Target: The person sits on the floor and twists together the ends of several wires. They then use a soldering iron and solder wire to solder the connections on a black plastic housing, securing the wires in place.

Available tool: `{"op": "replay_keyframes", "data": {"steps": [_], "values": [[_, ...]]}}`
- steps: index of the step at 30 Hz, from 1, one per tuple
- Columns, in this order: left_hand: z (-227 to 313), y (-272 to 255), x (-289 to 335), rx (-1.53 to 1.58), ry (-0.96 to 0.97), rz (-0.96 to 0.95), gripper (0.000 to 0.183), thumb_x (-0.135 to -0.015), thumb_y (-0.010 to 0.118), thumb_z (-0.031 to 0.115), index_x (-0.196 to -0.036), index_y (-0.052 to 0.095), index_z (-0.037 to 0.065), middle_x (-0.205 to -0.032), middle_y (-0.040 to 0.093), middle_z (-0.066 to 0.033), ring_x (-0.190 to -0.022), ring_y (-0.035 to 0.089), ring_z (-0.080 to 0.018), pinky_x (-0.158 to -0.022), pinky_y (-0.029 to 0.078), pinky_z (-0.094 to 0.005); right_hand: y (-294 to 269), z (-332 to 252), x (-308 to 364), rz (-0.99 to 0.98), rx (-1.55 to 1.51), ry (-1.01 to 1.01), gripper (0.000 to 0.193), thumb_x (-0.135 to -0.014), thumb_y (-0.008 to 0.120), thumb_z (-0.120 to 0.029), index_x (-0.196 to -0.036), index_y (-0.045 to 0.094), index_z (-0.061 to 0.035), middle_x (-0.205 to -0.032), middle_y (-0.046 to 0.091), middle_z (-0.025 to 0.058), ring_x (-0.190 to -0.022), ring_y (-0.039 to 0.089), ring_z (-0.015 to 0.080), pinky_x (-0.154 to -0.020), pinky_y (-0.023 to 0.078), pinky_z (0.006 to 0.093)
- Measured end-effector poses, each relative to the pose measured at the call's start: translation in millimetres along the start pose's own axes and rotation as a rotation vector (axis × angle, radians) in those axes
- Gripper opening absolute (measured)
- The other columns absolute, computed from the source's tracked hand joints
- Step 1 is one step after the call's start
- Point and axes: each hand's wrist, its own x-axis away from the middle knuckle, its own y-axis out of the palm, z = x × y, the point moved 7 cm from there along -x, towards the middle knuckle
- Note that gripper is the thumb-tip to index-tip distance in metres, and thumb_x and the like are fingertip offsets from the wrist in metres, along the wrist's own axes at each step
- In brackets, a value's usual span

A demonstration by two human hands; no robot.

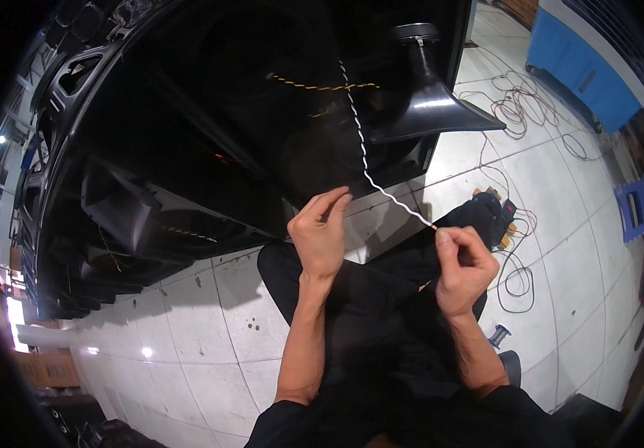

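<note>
Above the person's dark-clothed lap, the right hand pinches the near end of a twisted white wire between thumb and forefinger. The left hand is raised just left of the wire, thumb and forefinger tips drawn close together; whether they meet on anything, I cannot tell. From the right hand, the wire slants up and away to a large black cabinet, where it looks striped light and dark. A yellow-and-black twisted wire crosses near its far stretch, and a flared black horn stands just to the right.

Beneath everything spreads a floor of pale square tiles with dark joints, scuffed and spotted in places, catching small bright reflections at left. A small spool lies near the right forearm, with loops of thin dark cable beyond it. Farther off, reddish cables tangle beside a blue-and-white appliance; a blue stool stands toward the right rim. More black cabinets line the left side, and cardboard boxes sit at the lower left.
</note>
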Motion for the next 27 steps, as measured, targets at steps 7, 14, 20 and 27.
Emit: {"op": "replay_keyframes", "data": {"steps": [7, 14, 20, 27], "values": [[-18, 23, 16, 0.438, -0.366, -0.311, 0.022, -0.092, 0.068, 0.006, -0.109, 0.07, -0.008, -0.097, 0.075, -0.0131, -0.092, 0.071, -0.0165, -0.086, 0.052, -0.0259, 2, -2, -2, -0.034, -0.118, 0.093, 0.003, -0.087, 0.068, 0.004, -0.087, 0.069, 0.0067, -0.07, 0.053, -0.0024, -0.062, 0.045, 0.003, -0.056, 0.034, 0.0195], [-3, 55, 29, 0.766, -0.474, -0.508, 0.026, -0.098, 0.062, 0.015, -0.114, 0.067, -0.006, -0.1, 0.073, -0.015, -0.09, 0.069, -0.0183, -0.085, 0.054, -0.0303, 29, -18, 31, -0.199, 0.144, -0.284, 0.01, -0.075, 0.075, 0.005, -0.083, 0.071, 0.0006, -0.063, 0.057, 0.0044, -0.049, 0.051, 0.0113, -0.046, 0.039, 0.0237], [0, 49, 29, 1.068, -0.607, -0.505, 0.038, -0.1, 0.059, 0.023, -0.122, 0.058, -0.008, -0.093, 0.072, -0.0177, -0.086, 0.069, -0.0213, -0.086, 0.053, -0.0337, 23, 24, 37, -0.089, 0.121, -0.088, 0.007, -0.079, 0.074, 0.006, -0.085, 0.071, 0.0036, -0.065, 0.055, 0.0026, -0.052, 0.047, 0.0052, -0.047, 0.036, 0.0217], [0, 35, 22, 0.633, -0.508, -0.362, 0.025, -0.096, 0.065, 0.012, -0.111, 0.065, -0.008, -0.087, 0.072, -0.0157, -0.071, 0.069, -0.0174, -0.066, 0.056, -0.0274, 11, 22, 20, -0.064, 0.12, -0.114, 0.004, -0.082, 0.072, 0.005, -0.084, 0.069, 0.0035, -0.066, 0.054, 0.0004, -0.053, 0.045, 0.0037, -0.047, 0.034, 0.0207]]}}
